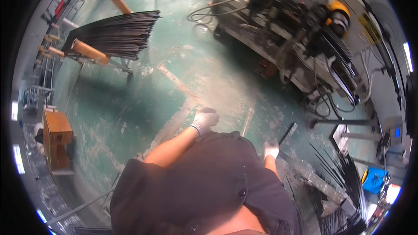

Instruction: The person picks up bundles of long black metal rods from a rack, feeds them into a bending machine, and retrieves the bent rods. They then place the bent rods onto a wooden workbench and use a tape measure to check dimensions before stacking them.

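My left hand [206, 119], in a white glove with a blue cuff edge, is in front of my body over the green floor. Its fingers are curled in, and nothing shows between them. Lower and to the right is my right hand [271, 150], also in a white glove. It is smeared by motion and its fingers do not show clearly. Close beside it are a short dark bar [288, 134] and the end of a long grey metal beam [311, 174]. I cannot tell whether the hand touches either one.
A rack with brown rollers [89, 52] carries a stack of thin dark rods [117, 32] at the far left. A long machine [278, 39] with cables stands at the far right. Black rods [344, 169] and a blue box [374, 180] are at right, a wooden cabinet [58, 128] at left.
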{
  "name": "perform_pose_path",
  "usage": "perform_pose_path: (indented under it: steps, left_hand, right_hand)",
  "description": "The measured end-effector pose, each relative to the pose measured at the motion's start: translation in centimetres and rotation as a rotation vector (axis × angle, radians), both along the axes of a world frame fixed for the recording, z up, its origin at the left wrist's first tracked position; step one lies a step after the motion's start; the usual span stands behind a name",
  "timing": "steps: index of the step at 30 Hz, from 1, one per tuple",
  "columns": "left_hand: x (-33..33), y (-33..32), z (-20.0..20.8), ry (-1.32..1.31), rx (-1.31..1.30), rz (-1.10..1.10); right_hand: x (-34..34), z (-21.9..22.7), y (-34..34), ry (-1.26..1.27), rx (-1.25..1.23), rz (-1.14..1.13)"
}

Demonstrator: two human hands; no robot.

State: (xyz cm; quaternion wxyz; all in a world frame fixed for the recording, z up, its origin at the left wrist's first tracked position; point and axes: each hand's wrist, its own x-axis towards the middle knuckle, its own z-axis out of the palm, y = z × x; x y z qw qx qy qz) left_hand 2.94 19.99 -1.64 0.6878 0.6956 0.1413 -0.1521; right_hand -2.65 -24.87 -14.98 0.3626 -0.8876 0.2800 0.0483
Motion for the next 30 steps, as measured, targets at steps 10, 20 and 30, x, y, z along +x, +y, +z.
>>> perform_pose_path:
  steps: [10,20,30]
  left_hand:
    - [-4.0,23.0,3.6,0.332,-0.184,0.866]
    - [-4.9,31.5,-0.2,0.362,-0.522,1.275]
    - [6.0,43.9,0.6,0.474,-0.387,1.411]
  right_hand:
    - [24.9,13.1,15.7,0.187,0.128,0.098]
    - [35.5,11.4,43.2,0.243,-0.186,0.864]
    - [54.9,8.3,80.5,-0.091,-0.137,1.281]
